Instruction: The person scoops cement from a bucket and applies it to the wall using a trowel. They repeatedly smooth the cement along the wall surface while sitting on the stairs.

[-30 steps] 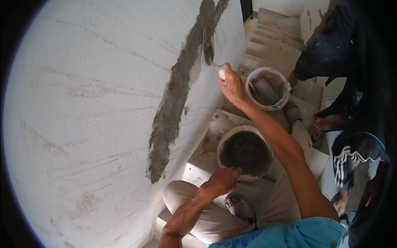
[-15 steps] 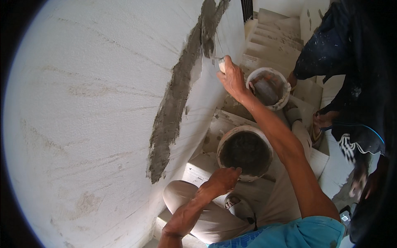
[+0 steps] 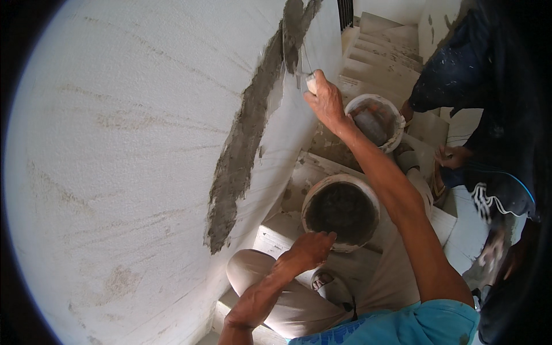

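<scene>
Seen from above, a person in a teal shirt [image 3: 397, 325] and beige trousers [image 3: 253, 267] fills the lower middle of the frame. The left hand [image 3: 310, 251], below centre, lies with bent fingers at the near rim of a round bucket [image 3: 340, 178] holding dark grey mix [image 3: 339, 215]; whether it grips the rim cannot be told. The right hand [image 3: 328, 104], upper centre, is closed around the pale handle of a small tool [image 3: 311, 84], its blade end at the wall [image 3: 132, 172], beside the lower tip of a short branch of a long, rough grey strip [image 3: 244, 135]. Just right of that hand stands a second bucket [image 3: 393, 142] with a grey block-like object [image 3: 371, 125] inside. Another person in dark clothes [image 3: 454, 80] occupies the right edge. Pale stairs [image 3: 379, 54] climb at upper right.
</scene>
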`<state>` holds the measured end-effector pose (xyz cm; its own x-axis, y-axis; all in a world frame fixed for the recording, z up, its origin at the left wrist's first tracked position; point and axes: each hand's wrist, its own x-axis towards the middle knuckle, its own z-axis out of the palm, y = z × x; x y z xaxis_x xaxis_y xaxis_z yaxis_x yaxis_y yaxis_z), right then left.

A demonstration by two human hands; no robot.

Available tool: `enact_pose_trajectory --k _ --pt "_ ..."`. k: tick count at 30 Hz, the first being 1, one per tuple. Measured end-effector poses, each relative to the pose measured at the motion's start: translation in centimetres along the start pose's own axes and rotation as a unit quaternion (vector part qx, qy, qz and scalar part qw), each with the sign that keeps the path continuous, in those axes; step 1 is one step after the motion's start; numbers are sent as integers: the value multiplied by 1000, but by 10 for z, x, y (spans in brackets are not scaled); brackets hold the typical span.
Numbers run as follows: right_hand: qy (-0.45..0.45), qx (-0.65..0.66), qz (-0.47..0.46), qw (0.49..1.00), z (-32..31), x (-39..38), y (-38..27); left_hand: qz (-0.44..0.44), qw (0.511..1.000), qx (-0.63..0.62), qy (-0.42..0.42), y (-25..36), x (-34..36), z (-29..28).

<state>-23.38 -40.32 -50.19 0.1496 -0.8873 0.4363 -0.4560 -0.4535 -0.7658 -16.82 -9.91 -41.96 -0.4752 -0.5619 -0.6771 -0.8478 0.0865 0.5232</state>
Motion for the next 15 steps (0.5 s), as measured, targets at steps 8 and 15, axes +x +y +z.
enact_pose_trajectory --k 8,15 --pt "-93 54 -110 988 -15 -81 -19 -8 1000 1 -29 9 1 -14" --pt "-32 7 23 999 -9 -32 -21 -10 1000 6 -8 7 -1 -7"
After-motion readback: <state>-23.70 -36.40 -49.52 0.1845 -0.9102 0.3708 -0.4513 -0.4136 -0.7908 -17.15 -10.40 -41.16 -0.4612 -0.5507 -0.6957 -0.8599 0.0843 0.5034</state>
